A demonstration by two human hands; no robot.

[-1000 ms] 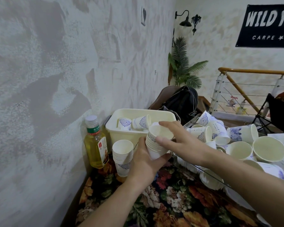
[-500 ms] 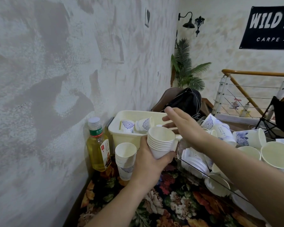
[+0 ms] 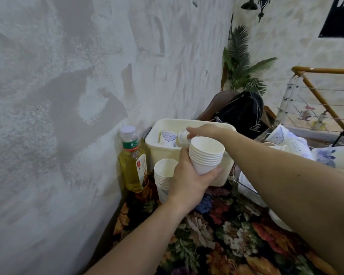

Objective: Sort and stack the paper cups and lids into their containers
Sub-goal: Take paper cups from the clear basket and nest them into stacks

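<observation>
Rough plaster wall (image 3: 72, 96) fills most of the view, meeting a tabletop covered by a floral cloth (image 3: 222, 231). The left hand (image 3: 189, 179) grips a nested stack of white paper cups (image 3: 206, 153) from below, fingers and thumb curled round the lowest cup, the stack upright with its mouth open to the camera. Just behind that grip stands a cream plastic bin (image 3: 157, 139); the right hand (image 3: 205, 131) reaches into it over the held stack, its fingertips pinching a paper cup (image 3: 183, 136) lying on its side inside. Beside that cup in the bin lies a blue-patterned cup (image 3: 168, 136). Left of the gripped stack, partly hidden by the left hand, a second stack of cups (image 3: 163, 175) stands on the cloth, and further left a bottle of yellow drink (image 3: 134, 161) is against the wall. To the right of the right forearm, loose patterned cups (image 3: 286, 139) lie jumbled. A black backpack (image 3: 240, 112) sits behind the bin.
</observation>
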